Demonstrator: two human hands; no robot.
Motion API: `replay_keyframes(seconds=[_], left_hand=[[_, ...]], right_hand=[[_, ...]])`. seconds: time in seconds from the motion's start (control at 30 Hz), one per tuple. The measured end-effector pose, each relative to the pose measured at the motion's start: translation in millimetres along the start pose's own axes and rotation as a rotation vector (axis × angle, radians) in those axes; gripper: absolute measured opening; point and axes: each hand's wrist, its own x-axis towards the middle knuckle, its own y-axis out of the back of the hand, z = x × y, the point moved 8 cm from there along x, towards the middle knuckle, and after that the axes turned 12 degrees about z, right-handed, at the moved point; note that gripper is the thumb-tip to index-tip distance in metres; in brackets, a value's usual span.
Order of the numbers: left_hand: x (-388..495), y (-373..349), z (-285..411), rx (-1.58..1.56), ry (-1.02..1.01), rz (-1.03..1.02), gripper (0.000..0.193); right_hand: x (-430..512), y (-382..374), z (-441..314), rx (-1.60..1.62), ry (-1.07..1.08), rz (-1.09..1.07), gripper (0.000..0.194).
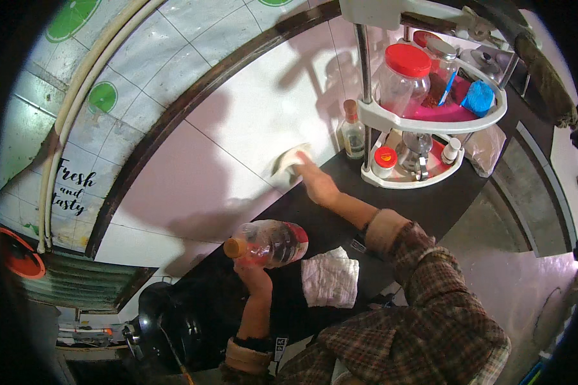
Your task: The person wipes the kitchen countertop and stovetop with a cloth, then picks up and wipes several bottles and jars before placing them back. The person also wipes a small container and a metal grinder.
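Note:
My right hand [318, 183] presses a crumpled pale cloth [288, 160] flat against the white tiled wall [255, 127], just above the black countertop [289, 204]. In my left hand [255, 278] is a large clear plastic bottle [275, 243] with an orange cap and a red label. The bottle is tilted nearly on its side over the counter, cap towards the wall; my left fingers are mostly hidden behind it. Between my forearms, a folded white cloth [330, 280] lies on the counter.
A white two-tier rack [390, 119] at the right carries red-lidded jars [407, 72] and small containers. Beside it, against the wall, stands a glass bottle [352, 134]. A black pan [161, 317] sits at lower left, with a thin-handled utensil [173, 349].

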Motion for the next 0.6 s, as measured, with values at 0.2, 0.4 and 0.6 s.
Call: replay_keyframes(seconds=[0.2,0.4,0.6], left_hand=[[5,1,-5,-0.113,0.099,-0.039,0.046],[7,5,7,-0.043,-0.088,-0.013,0.047],[24,-13,-4,-0.072,-0.038,0.028,0.044]], right_hand=[[-48,33,77,-0.202,-0.399,0.047,0.053],[-71,-56,87,-0.567,-0.256,-0.235,0.047],[-117,-80,32,-0.362,0.199,-0.484,0.054]])
